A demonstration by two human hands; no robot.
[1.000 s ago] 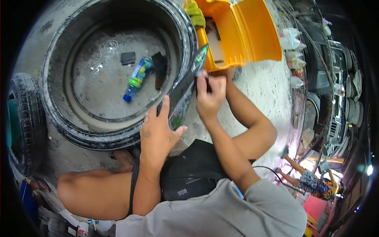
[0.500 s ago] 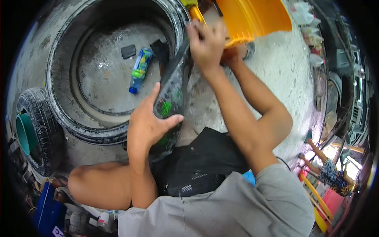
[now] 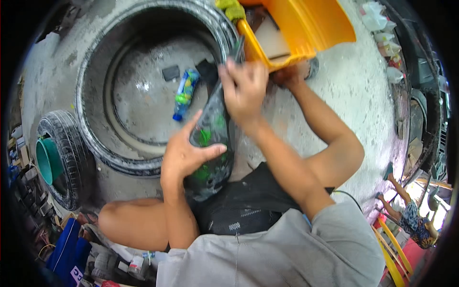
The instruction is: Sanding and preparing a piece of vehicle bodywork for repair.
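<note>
A long black rubber-looking piece with green marks (image 3: 204, 137) lies lengthwise from my lap toward the big tire, broad near me and narrowing at its far end. It resembles an inner tube, but I cannot be sure. My left hand (image 3: 181, 153) grips its left side, thumb across the top and index finger stretched along the edge; the other fingers are hidden beneath. Along the narrow part, my right hand (image 3: 245, 93) is closed with curled fingers, slightly blurred. Anything inside those fingers is hidden.
Inside the large tire (image 3: 91, 119) lying flat are a plastic bottle (image 3: 185, 94) and a dark flat square (image 3: 170, 72). An orange plastic container (image 3: 308, 28) with a yellow-green cloth (image 3: 231, 8) stands ahead. A smaller tire (image 3: 71, 160) holds a teal bowl (image 3: 48, 160). Another person (image 3: 415, 222) is far right.
My right hand has moved nearer to me along the black piece, uncovering its narrow far tip. My left hand keeps its hold. The whole view has shifted slightly.
</note>
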